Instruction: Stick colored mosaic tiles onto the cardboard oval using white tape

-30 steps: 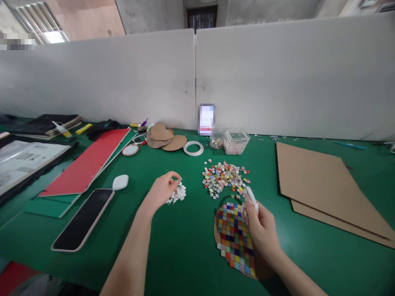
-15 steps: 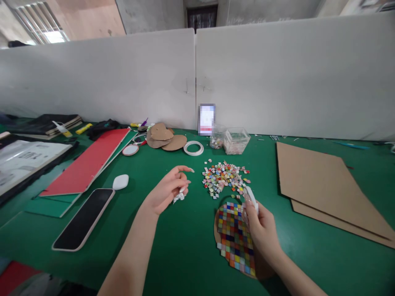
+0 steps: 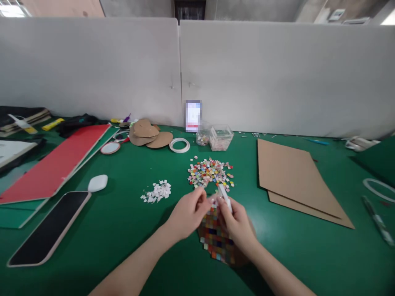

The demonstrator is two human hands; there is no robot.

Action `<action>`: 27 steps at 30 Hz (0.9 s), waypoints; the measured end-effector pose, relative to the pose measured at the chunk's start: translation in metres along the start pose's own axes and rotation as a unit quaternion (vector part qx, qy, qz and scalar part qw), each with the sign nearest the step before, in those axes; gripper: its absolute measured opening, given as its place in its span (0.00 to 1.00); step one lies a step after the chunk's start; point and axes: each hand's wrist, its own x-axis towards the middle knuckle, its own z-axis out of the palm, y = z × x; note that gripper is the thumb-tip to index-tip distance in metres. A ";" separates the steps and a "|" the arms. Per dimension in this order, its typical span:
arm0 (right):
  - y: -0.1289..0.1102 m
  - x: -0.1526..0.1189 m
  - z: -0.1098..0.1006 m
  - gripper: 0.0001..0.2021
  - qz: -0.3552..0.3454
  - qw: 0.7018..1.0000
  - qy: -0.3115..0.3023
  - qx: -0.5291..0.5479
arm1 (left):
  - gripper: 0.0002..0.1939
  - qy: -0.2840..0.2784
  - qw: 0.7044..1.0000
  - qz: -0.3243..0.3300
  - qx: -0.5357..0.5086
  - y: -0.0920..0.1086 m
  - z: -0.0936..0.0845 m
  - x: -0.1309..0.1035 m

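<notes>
My right hand grips a narrow white object, which looks like a roll of white tape seen edge-on. My left hand is closed in a pinch, its fingertips meeting those of the right; anything between them is too small to make out. Below both hands lies a rounded cardboard piece covered with rows of coloured mosaic tiles, partly hidden by them. Just beyond is a heap of loose coloured tiles. Left of my left hand sits a pile of small white scraps.
A phone and white case lie left, near red board. Cardboard rounds, a white ring and clear containers stand behind. Cardboard sheets and a pen are right. A partition closes the back.
My left hand has left the white scraps and moved right to meet the right hand, its fingers now pinched. The right hand still holds the white object. The view has turned right.
</notes>
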 end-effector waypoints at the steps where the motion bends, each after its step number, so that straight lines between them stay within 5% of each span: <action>1: -0.003 0.001 0.000 0.17 -0.007 1.000 -0.022 0.002 | 0.16 -0.001 0.998 0.020 0.055 0.000 0.006 -0.002; 5: -0.008 0.003 0.000 0.18 0.010 0.996 -0.079 0.046 | 0.14 -0.015 0.992 0.053 0.113 -0.001 0.018 -0.007; 12: -0.011 0.002 -0.003 0.21 0.062 0.983 -0.107 0.136 | 0.15 0.020 0.990 0.104 0.094 -0.004 0.014 -0.004; 19: -0.008 0.007 -0.009 0.14 0.005 0.962 -0.104 0.252 | 0.12 0.089 0.992 0.011 -0.093 -0.002 0.000 0.003; 27: -0.014 0.004 -0.010 0.17 -0.033 0.996 -0.076 0.036 | 0.12 0.171 0.981 -0.007 -0.087 -0.003 -0.011 0.009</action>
